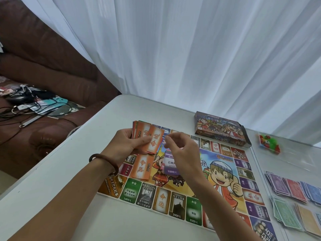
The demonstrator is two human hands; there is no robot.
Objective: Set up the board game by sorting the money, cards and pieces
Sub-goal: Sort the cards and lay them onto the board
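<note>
Card sorting is under way: the left hand (pixel 132 144) grips fanned orange cards (pixel 153 136) over the board's (pixel 163 200) 10 o'clock corner. The right hand (pixel 182 153) curls at the fan's 3 o'clock edge, and whether it pinches a card cannot be told. The next move probably calls for laying the top card on the orange pile (pixel 141 168) at 6 o'clock.

Both bare forearms reach in from the counter's near edge. The left hand (pixel 132 143) grips a fan of cards (pixel 156 137), its thumb lying across their face. The right hand (pixel 182 152) hovers just beside it with its fingers (pixel 173 137) curled, thumb and forefinger nearly pinched; contact with the cards is unclear.
</note>
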